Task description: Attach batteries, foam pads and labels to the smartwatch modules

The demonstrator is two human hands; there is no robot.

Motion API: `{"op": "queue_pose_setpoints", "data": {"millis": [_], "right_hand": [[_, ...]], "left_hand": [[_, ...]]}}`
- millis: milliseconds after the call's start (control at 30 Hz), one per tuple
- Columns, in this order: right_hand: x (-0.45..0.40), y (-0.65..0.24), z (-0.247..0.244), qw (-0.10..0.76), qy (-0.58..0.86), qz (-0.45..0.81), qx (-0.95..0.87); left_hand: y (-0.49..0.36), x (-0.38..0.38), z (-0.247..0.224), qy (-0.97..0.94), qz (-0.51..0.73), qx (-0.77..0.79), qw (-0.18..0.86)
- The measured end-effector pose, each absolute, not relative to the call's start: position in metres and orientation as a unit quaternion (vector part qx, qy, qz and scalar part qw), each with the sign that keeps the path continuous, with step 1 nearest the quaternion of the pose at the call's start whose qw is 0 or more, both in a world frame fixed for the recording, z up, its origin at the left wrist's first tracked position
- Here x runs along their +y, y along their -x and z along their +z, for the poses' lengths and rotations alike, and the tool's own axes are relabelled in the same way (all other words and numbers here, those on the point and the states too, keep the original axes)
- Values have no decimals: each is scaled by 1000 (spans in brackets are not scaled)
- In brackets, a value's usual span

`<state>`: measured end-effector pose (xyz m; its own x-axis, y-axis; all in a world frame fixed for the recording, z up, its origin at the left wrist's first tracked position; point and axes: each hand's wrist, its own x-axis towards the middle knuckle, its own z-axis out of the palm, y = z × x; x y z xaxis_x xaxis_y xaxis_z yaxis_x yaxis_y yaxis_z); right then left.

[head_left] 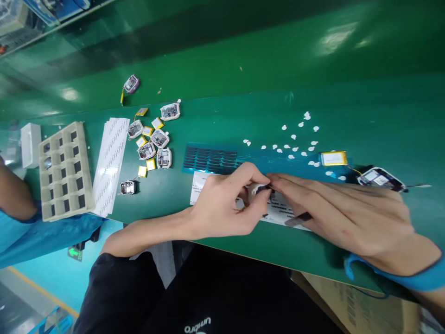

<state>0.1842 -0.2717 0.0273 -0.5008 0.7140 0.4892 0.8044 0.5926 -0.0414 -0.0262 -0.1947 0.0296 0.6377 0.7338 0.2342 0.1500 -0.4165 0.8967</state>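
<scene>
My left hand (pixel 225 199) and my right hand (pixel 340 213) meet over a printed white paper sheet (pixel 278 208) on the green workbench. Between their fingertips is a small white module (pixel 256 189), mostly hidden, with a dark strip at its edge. Beyond my right hand lie a yellow pouch battery (pixel 333 158) and a wired circuit module (pixel 380 178). White sticker dots (pixel 295 144) are scattered above my fingers, and a blue sheet with black strips (pixel 208 157) lies beyond my left hand.
Several white-framed modules (pixel 146 150) and yellow batteries (pixel 150 163) lie left of my hands. Further left are white liner strips (pixel 110 167), a beige compartment tray (pixel 64 169) and a white box (pixel 30 144). A co-worker's blue-sleeved arm (pixel 14 199) reaches in at far left.
</scene>
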Motion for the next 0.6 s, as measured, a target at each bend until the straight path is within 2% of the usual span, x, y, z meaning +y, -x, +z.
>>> {"op": "queue_pose_setpoints", "data": {"millis": [67,133,300,467,600], "right_hand": [[-272,-183,24,250,428,-113,-861],[-271,-183,20,275,422,-85,-860],[-259,-182,18,369,487,102,-785],[-254,-182,24,363,551,280,-697],[-257,-181,30,358,578,345,-647]], "left_hand": [[26,-195,25,-807,372,259,379],[26,-194,23,-815,397,245,345],[28,-189,24,-795,386,240,401],[29,-188,21,-810,364,225,402],[28,-188,21,-820,376,190,387]]}}
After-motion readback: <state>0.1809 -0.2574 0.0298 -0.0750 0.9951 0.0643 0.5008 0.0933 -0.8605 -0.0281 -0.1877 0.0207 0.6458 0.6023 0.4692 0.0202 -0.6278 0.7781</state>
